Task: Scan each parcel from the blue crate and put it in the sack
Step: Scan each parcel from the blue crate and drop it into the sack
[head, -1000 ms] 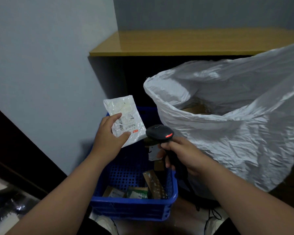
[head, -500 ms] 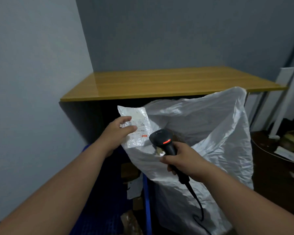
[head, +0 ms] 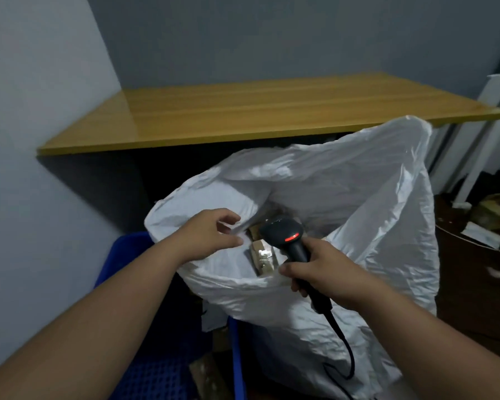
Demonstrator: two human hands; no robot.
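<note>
The white plastic sack (head: pixel 367 226) stands open in the middle. My left hand (head: pixel 208 238) hovers over its left rim with fingers loosely spread; I see no parcel in them, only white plastic or wrapping behind the fingertips. My right hand (head: pixel 324 274) grips the handle of a black barcode scanner (head: pixel 283 230), whose red light is lit, over the sack's mouth. Its cable hangs down the sack's front. Brownish parcels (head: pixel 261 258) lie inside the sack. The blue crate (head: pixel 127 249) sits at lower left, and a parcel (head: pixel 211 370) shows inside it.
A wooden tabletop (head: pixel 243 111) juts out behind the sack, dark underneath. A grey wall runs along the left. At the right stands dark furniture (head: pixel 479 284) with scattered papers and white poles (head: pixel 485 134) leaning behind it.
My left hand carried the white parcel from above the crate to the sack's mouth, and the parcel is no longer in its grip. The scanner moved over the sack. The view lifted and shifted right.
</note>
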